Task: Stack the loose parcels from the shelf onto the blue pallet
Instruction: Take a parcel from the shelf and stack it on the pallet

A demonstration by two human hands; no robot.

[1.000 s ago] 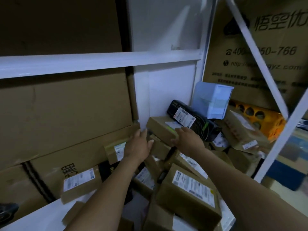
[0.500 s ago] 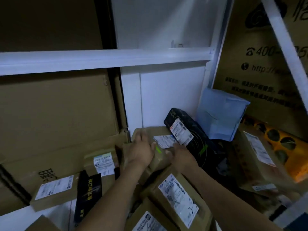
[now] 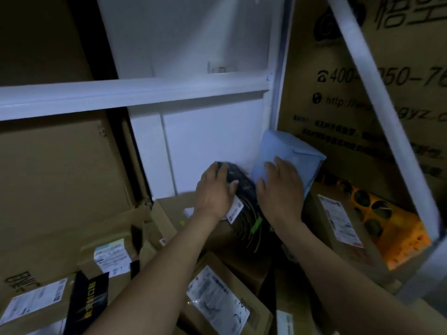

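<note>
A black bagged parcel (image 3: 244, 213) with a white label leans against the white back wall of the shelf, on top of brown boxes. My left hand (image 3: 215, 187) lies on its upper left side with fingers over the top end. My right hand (image 3: 280, 189) is on its right side, fingers reaching up against a light blue wrapped parcel (image 3: 292, 155) that stands behind it. Several brown cardboard parcels (image 3: 217, 298) with white labels lie piled below my arms. The blue pallet is out of view.
A white shelf beam (image 3: 125, 95) crosses above my hands. Large cardboard cartons (image 3: 60, 170) fill the left side. An orange holed object (image 3: 391, 226) and a labelled brown box (image 3: 338, 221) sit at right, behind a white diagonal brace (image 3: 377, 88).
Both hands left the small brown box and moved up and right onto the black bagged parcel; my right hand now touches the blue parcel. The camera moved closer.
</note>
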